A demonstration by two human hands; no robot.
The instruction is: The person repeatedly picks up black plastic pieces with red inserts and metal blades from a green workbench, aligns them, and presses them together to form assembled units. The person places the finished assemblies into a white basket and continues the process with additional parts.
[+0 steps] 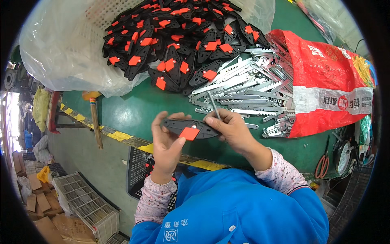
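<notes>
My left hand (165, 148) grips a black plastic part (174, 125) by its left end, thumb below and fingers behind. The part is long, tapers at both ends and carries a red diamond-shaped tab (189, 133) at its middle. At its right end, my right hand (239, 132) pinches a thin grey metal strip (213, 104) that sticks up past the thumb. The strip's lower end is hidden by the fingers. Just beyond lies a heap of silver notched metal strips (248, 87), and behind it a large pile of similar black parts (174, 53) with red tabs.
A red woven sack (317, 73) lies open at the right beside the strips. Clear plastic sheeting (61, 49) surrounds the black pile. A hammer (94, 118) and scissors (323, 162) lie near the green table's edges. Crates (87, 203) and cardboard (67, 227) stand at lower left.
</notes>
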